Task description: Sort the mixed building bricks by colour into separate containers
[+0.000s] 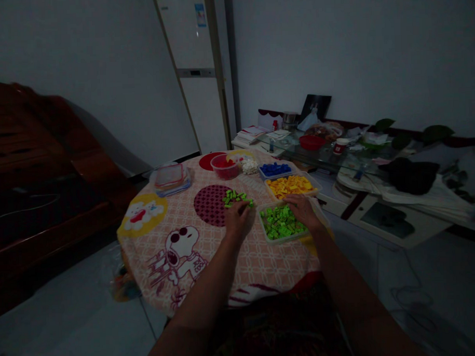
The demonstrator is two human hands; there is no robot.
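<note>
My left hand (238, 218) is closed in a pinch at the near edge of a loose pile of small green toy blocks (234, 197) on the cloth. A green block shows at its fingertips. My right hand (302, 211) lies over the far right part of a clear plastic tray (269, 239) filled with green blocks (281, 223). Its fingers are stretched out, reaching the rim next to the tray of yellow blocks (290, 185); their tips are partly hard to make out in the dim light.
The round table bears a patterned cloth (225, 266). Behind stand a tray of blue blocks (275, 169), a white pile (249, 166) and a round tub (225, 170) with red contents. Stacked lids or boxes (171, 179) lie left. A cluttered glass-topped cabinet (322, 159) stands right.
</note>
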